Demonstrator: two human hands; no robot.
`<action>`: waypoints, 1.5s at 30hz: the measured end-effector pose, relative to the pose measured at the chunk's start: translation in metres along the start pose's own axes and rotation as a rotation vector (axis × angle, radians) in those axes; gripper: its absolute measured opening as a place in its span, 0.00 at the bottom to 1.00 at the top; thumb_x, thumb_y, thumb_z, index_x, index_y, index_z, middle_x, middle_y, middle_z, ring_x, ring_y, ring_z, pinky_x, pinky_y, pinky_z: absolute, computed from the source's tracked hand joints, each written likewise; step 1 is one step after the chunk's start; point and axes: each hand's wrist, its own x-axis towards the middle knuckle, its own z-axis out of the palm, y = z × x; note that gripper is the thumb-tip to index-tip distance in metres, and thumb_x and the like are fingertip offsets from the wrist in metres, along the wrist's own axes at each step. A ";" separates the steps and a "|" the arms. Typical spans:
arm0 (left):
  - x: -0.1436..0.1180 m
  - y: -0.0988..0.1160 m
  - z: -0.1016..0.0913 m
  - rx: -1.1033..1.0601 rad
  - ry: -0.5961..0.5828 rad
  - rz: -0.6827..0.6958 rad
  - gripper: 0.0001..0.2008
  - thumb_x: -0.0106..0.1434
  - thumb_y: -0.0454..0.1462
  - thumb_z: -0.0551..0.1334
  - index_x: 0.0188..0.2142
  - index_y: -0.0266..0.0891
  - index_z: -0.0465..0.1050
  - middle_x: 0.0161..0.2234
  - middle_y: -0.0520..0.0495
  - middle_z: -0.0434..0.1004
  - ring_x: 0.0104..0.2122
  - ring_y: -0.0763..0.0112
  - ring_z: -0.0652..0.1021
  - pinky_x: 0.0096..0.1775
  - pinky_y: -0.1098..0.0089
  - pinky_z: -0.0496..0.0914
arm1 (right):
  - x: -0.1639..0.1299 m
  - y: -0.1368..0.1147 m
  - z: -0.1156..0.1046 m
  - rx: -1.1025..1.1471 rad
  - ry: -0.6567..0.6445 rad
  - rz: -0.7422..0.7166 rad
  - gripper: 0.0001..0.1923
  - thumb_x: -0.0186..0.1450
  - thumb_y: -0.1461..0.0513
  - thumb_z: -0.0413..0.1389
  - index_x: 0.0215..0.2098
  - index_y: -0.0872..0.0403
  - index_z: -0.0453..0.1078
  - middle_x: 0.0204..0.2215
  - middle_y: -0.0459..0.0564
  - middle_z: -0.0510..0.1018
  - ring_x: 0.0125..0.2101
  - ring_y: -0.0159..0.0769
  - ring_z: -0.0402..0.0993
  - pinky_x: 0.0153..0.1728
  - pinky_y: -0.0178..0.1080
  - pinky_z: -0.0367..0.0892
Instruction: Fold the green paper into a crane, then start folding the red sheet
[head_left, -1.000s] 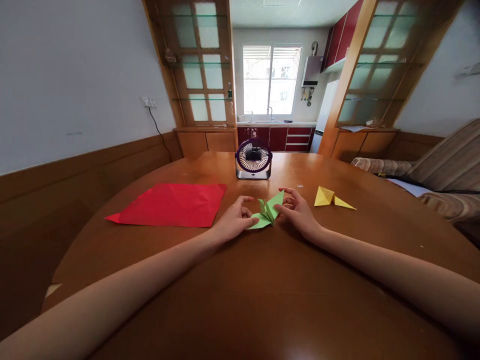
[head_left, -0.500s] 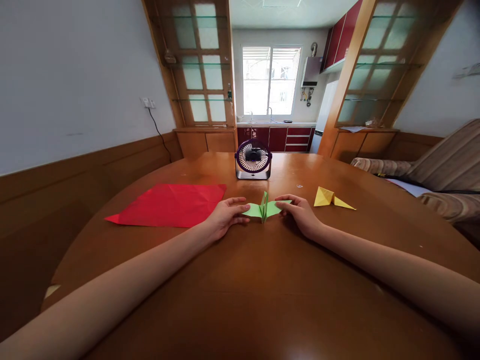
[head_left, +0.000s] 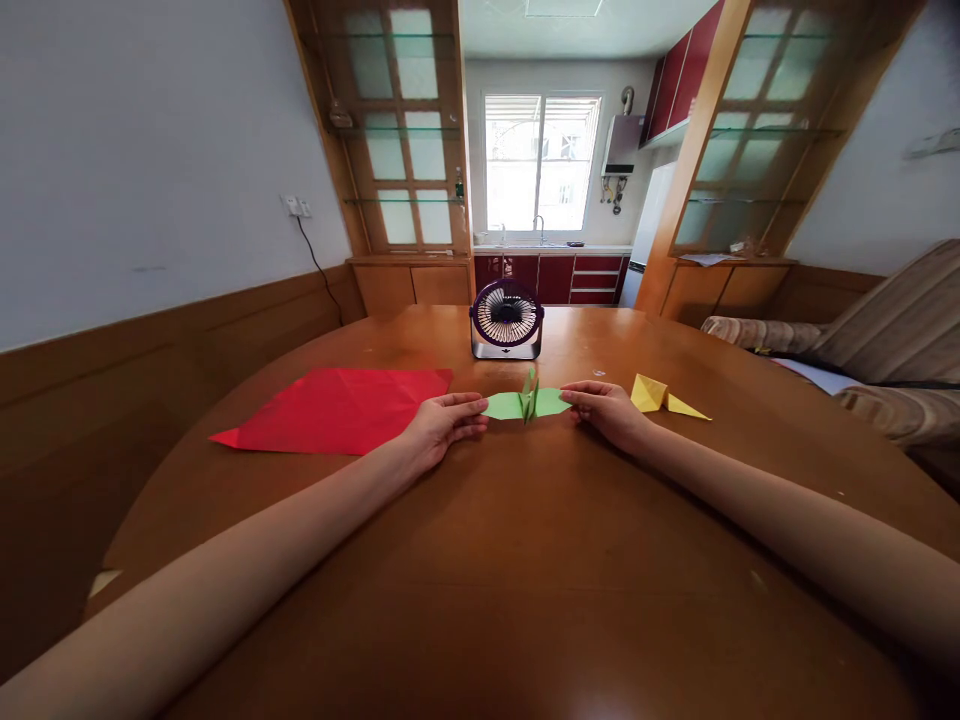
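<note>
Broadly, a rounded wooden table (head_left: pixel 525 570) is filling the foreground, the person sitting at its six o'clock edge. Past its two o'clock edge a striped armchair (head_left: pixel 892 340) is standing. A large red paper sheet (head_left: pixel 330 410) is lying flat on the table's nine-to-ten o'clock side, its eight o'clock corner tapering to a point. Towards twelve o'clock a small purple-rimmed desk fan (head_left: pixel 506 315) is standing upright in its stand. The left hand (head_left: pixel 444 428) is overlapping the sheet's four o'clock corner in view and pinching one wing of a folded figure between thumb and fingers; the right hand (head_left: pixel 606 413) is likewise pinching the opposite wing. That figure, a green origami crane (head_left: pixel 529 400), is stretching between them at six o'clock from the fan, its narrow points rising mid-body. At three o'clock, just beyond the right hand, a yellow folded-paper piece (head_left: pixel 652 393) is resting on the table, partly hidden.
</note>
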 end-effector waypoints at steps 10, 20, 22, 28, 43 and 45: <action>0.007 0.022 -0.011 0.048 -0.034 -0.074 0.05 0.59 0.23 0.63 0.34 0.27 0.76 0.30 0.40 0.80 0.28 0.68 0.81 0.33 0.71 0.79 | 0.006 -0.011 -0.018 0.023 -0.077 0.172 0.12 0.50 0.65 0.70 0.33 0.60 0.77 0.25 0.50 0.78 0.20 0.27 0.71 0.24 0.34 0.70; 0.010 0.025 -0.016 0.120 -0.029 -0.075 0.03 0.55 0.25 0.66 0.30 0.29 0.77 0.28 0.43 0.78 0.25 0.74 0.77 0.31 0.74 0.77 | 0.008 -0.008 -0.020 0.021 -0.032 0.137 0.14 0.45 0.63 0.72 0.28 0.58 0.76 0.23 0.47 0.77 0.20 0.26 0.67 0.23 0.32 0.66; 0.008 0.025 -0.014 0.144 -0.070 -0.108 0.04 0.56 0.25 0.65 0.32 0.29 0.77 0.28 0.42 0.78 0.25 0.72 0.77 0.33 0.71 0.78 | 0.007 -0.008 -0.020 -0.002 -0.047 0.146 0.15 0.45 0.62 0.72 0.29 0.58 0.77 0.23 0.47 0.77 0.21 0.27 0.69 0.25 0.33 0.67; 0.003 0.025 -0.009 0.224 -0.201 -0.171 0.05 0.60 0.30 0.63 0.37 0.28 0.76 0.29 0.41 0.78 0.28 0.68 0.79 0.31 0.69 0.77 | 0.006 -0.007 -0.018 -0.045 -0.088 0.136 0.15 0.47 0.62 0.71 0.31 0.58 0.77 0.24 0.48 0.77 0.23 0.28 0.70 0.27 0.34 0.67; 0.003 0.021 -0.009 0.201 -0.166 -0.157 0.05 0.53 0.31 0.69 0.28 0.31 0.75 0.25 0.45 0.75 0.25 0.72 0.76 0.32 0.69 0.76 | 0.003 -0.010 -0.015 -0.090 -0.083 0.158 0.13 0.47 0.62 0.71 0.30 0.56 0.76 0.23 0.45 0.76 0.23 0.28 0.70 0.29 0.36 0.66; 0.005 0.021 -0.010 0.209 -0.169 -0.164 0.06 0.52 0.31 0.70 0.27 0.31 0.75 0.24 0.46 0.74 0.25 0.73 0.75 0.31 0.70 0.76 | 0.004 -0.009 -0.015 -0.084 -0.082 0.156 0.14 0.47 0.61 0.71 0.29 0.56 0.76 0.23 0.45 0.76 0.23 0.28 0.70 0.28 0.35 0.66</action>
